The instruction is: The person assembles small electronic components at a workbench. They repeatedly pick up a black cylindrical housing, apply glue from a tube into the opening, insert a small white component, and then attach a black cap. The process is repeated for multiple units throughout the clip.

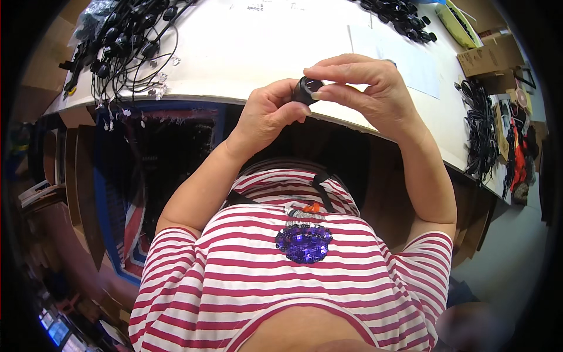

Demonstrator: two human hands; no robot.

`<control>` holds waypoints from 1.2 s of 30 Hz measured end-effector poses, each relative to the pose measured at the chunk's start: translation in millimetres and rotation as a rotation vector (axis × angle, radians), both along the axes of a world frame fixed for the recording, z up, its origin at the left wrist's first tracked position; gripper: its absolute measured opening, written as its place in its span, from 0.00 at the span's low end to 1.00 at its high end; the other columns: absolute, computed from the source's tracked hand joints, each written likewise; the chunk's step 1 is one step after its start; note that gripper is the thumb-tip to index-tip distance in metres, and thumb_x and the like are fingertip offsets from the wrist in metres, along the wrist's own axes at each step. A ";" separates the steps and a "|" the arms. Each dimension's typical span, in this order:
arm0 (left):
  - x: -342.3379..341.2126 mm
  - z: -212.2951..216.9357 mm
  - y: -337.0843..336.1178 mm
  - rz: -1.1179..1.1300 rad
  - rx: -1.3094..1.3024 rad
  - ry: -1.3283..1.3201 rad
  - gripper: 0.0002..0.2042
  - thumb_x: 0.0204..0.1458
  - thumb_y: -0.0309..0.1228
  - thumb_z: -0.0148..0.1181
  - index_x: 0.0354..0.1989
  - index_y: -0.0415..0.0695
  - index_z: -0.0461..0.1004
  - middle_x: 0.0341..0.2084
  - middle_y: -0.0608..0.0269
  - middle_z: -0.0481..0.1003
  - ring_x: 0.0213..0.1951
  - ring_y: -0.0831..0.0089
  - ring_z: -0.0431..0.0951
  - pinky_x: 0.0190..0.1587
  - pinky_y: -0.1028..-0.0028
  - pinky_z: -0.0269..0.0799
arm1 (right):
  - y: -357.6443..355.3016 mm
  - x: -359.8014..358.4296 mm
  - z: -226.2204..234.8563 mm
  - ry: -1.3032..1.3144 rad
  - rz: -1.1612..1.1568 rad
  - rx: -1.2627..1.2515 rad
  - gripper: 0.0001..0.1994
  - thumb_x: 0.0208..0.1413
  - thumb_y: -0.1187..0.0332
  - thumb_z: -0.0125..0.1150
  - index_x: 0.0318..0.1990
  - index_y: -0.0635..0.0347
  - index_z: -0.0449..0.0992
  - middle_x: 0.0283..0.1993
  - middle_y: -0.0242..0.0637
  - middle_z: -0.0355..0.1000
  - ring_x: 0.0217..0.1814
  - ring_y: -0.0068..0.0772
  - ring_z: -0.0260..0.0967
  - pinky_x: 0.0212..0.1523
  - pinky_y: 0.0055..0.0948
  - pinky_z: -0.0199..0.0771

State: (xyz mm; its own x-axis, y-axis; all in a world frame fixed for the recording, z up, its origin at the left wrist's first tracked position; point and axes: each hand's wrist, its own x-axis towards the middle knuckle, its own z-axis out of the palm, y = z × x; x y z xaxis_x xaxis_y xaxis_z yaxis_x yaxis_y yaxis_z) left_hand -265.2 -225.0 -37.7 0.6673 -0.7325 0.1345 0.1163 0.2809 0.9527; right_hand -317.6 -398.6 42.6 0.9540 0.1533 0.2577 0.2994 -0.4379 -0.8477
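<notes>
A small black round part (305, 92), short and hollow-looking with a glossy ring at its right end, is held up just over the table's front edge. My left hand (265, 112) is closed round its left side, thumb below and fingers curled behind. From the right, my right hand (375, 91) pinches the part's open end, forefinger on the upper rim and thumb on the lower rim. Whether a separate small piece sits between these fingertips I cannot tell.
A tangle of black cables (132, 44) with round black heads and white plugs overhangs the white table (234, 44) at left. Black caps (404, 20) lie at the far right, near a yellow-green tray (461, 26), white paper (413, 67), cardboard box (491, 57) and bundled black cables (482, 129).
</notes>
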 end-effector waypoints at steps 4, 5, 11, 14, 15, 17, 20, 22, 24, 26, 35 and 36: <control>-4.6 3.2 -10.4 0.026 0.103 -0.073 0.11 0.48 0.36 0.55 0.32 0.40 0.68 0.18 0.69 0.65 0.20 0.82 0.61 0.23 0.82 0.55 | -14.2 -7.7 -1.0 0.025 0.042 -0.040 0.14 0.44 0.75 0.63 0.42 0.60 0.76 0.40 0.38 0.72 0.39 0.27 0.70 0.39 0.21 0.68; -3.6 1.1 -8.3 0.026 0.102 -0.065 0.14 0.48 0.38 0.56 0.34 0.39 0.68 0.17 0.69 0.65 0.20 0.82 0.60 0.22 0.82 0.54 | -15.0 -9.0 1.8 0.021 0.019 -0.079 0.15 0.44 0.75 0.62 0.43 0.59 0.75 0.40 0.37 0.73 0.37 0.26 0.69 0.37 0.21 0.67; -3.6 -0.2 -11.8 0.014 0.018 0.010 0.22 0.48 0.42 0.59 0.41 0.34 0.69 0.15 0.70 0.62 0.18 0.82 0.57 0.22 0.82 0.50 | -148.5 17.6 -24.6 -0.178 -0.642 -0.176 0.11 0.51 0.69 0.57 0.43 0.59 0.75 0.35 0.33 0.74 0.35 0.16 0.68 0.37 0.16 0.67; -2.3 -2.4 -12.7 0.011 0.005 0.021 0.21 0.48 0.42 0.58 0.41 0.34 0.69 0.14 0.70 0.61 0.18 0.82 0.56 0.21 0.81 0.50 | -240.8 27.9 -45.4 -0.091 -1.036 -0.408 0.12 0.49 0.66 0.56 0.42 0.55 0.75 0.37 0.39 0.74 0.39 0.35 0.72 0.43 0.27 0.69; -1.6 -3.2 -13.6 0.002 0.002 0.028 0.21 0.48 0.41 0.58 0.41 0.35 0.69 0.14 0.70 0.61 0.17 0.82 0.56 0.21 0.81 0.50 | -270.0 29.0 -54.8 -0.070 -1.114 -0.478 0.12 0.49 0.67 0.55 0.42 0.54 0.75 0.38 0.39 0.74 0.41 0.37 0.71 0.45 0.30 0.68; 0.2 -5.4 -12.4 -0.010 0.006 0.094 0.15 0.47 0.33 0.56 0.40 0.35 0.71 0.16 0.69 0.66 0.19 0.82 0.60 0.22 0.83 0.53 | -304.6 35.1 -67.2 -0.052 -1.200 -0.626 0.12 0.50 0.68 0.53 0.43 0.53 0.75 0.41 0.39 0.73 0.45 0.39 0.69 0.47 0.33 0.67; 0.8 -5.4 -12.8 0.001 0.023 0.114 0.16 0.47 0.35 0.57 0.40 0.35 0.70 0.16 0.69 0.65 0.18 0.82 0.60 0.21 0.83 0.54 | -332.6 50.6 -81.4 -0.084 -1.197 -0.788 0.11 0.51 0.66 0.51 0.42 0.47 0.76 0.45 0.37 0.71 0.48 0.39 0.67 0.49 0.37 0.66; 4.0 -6.7 -14.4 -0.004 0.017 0.083 0.19 0.48 0.39 0.57 0.41 0.35 0.68 0.14 0.69 0.62 0.17 0.82 0.58 0.20 0.82 0.53 | -340.1 60.6 -76.5 0.079 -1.172 -0.844 0.11 0.51 0.65 0.51 0.41 0.44 0.76 0.45 0.36 0.70 0.49 0.39 0.67 0.48 0.36 0.66; 1.6 -4.3 -10.4 -0.006 0.054 0.086 0.20 0.50 0.41 0.56 0.42 0.35 0.67 0.13 0.69 0.61 0.17 0.82 0.57 0.20 0.82 0.53 | -355.5 69.2 -88.5 0.108 -1.167 -0.876 0.10 0.51 0.63 0.51 0.38 0.39 0.78 0.43 0.35 0.72 0.46 0.39 0.68 0.46 0.37 0.68; 1.2 -0.6 -8.8 0.011 0.082 0.066 0.20 0.50 0.41 0.55 0.42 0.35 0.67 0.14 0.69 0.61 0.17 0.82 0.57 0.20 0.82 0.53 | -354.2 74.8 -88.3 0.086 -1.157 -0.808 0.09 0.48 0.60 0.54 0.34 0.47 0.78 0.37 0.37 0.74 0.39 0.42 0.71 0.41 0.38 0.70; 1.0 -4.0 -4.9 -0.034 0.130 0.101 0.14 0.47 0.31 0.54 0.41 0.35 0.71 0.17 0.69 0.67 0.19 0.83 0.62 0.22 0.84 0.58 | -139.8 17.3 -6.2 -0.236 -0.495 0.215 0.15 0.46 0.76 0.61 0.44 0.63 0.73 0.37 0.33 0.73 0.35 0.21 0.67 0.39 0.20 0.66; -0.4 1.4 -4.0 -0.034 0.146 0.092 0.13 0.46 0.27 0.52 0.40 0.37 0.71 0.18 0.70 0.67 0.20 0.84 0.63 0.23 0.85 0.59 | -104.6 8.0 -2.3 -0.283 -0.396 0.127 0.16 0.45 0.76 0.61 0.45 0.63 0.72 0.38 0.33 0.72 0.35 0.21 0.67 0.40 0.21 0.67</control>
State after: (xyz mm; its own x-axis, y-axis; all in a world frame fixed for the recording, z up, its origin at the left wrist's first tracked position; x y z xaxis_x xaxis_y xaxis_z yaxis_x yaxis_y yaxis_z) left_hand -265.7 -228.9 -36.4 0.6462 -0.7623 -0.0351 0.2117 0.1349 0.9680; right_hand -309.6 -503.2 40.3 0.8224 -0.2558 0.5082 0.3572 -0.4630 -0.8112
